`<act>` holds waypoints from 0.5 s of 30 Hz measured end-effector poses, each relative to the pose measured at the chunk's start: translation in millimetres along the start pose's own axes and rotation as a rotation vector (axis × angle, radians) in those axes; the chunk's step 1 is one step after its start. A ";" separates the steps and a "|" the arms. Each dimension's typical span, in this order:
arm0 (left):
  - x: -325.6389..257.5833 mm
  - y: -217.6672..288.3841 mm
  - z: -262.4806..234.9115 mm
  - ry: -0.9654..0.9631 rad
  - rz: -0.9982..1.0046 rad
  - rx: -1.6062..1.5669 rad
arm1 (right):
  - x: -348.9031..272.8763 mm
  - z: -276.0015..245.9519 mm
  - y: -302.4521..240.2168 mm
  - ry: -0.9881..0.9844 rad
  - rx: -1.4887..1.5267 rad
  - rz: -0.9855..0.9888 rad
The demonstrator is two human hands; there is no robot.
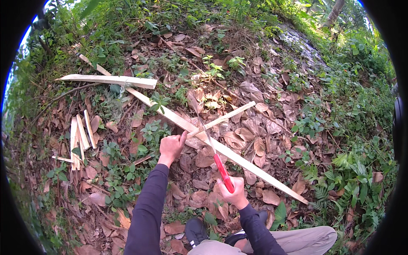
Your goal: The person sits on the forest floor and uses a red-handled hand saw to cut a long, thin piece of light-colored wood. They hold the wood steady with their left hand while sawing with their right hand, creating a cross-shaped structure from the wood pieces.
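My right hand (233, 192) is closed round the red handle (223, 172) of a hand saw. Its thin blade (208, 137) points up and away, lying across a narrow wooden strip (231, 114). My left hand (171, 148) grips the near left end of that strip, thumb on top. The strip rests crosswise over a long pale wooden plank (250, 165), which runs from the upper left to the lower right on the leafy ground. The blade meets the strip close to where the two pieces cross; the depth of any cut is too small to tell.
A thick pointed wooden piece (110, 79) lies across the plank's far part. Several short cut sticks (83, 132) lie at the left. Dry leaves and low green plants surround the wood. My shoes (196, 231) are at the lower edge, and a grey slab-like surface (302, 46) shows at the upper right.
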State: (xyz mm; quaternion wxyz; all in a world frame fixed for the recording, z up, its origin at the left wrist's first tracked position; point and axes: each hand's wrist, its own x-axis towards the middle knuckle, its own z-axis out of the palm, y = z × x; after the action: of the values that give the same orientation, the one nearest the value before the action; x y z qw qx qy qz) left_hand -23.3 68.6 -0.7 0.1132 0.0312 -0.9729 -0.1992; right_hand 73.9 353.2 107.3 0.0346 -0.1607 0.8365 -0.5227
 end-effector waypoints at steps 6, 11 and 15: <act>2.3 -13.0 3.5 0.014 0.021 0.047 | 4.0 7.6 19.0 0.024 0.042 -0.019; 11.1 9.3 -34.0 -0.091 0.021 0.090 | -0.5 -13.2 13.6 0.034 -0.057 -0.063; 17.9 20.0 -73.0 -0.153 0.104 0.202 | -15.8 -15.6 -8.9 0.067 0.268 0.208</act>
State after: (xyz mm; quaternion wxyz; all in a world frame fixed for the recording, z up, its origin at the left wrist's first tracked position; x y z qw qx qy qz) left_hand -24.0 57.3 76.3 0.0449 -0.0232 -0.9941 -0.0959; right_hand 87.4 368.0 120.5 0.0817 -0.0497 0.7723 -0.6280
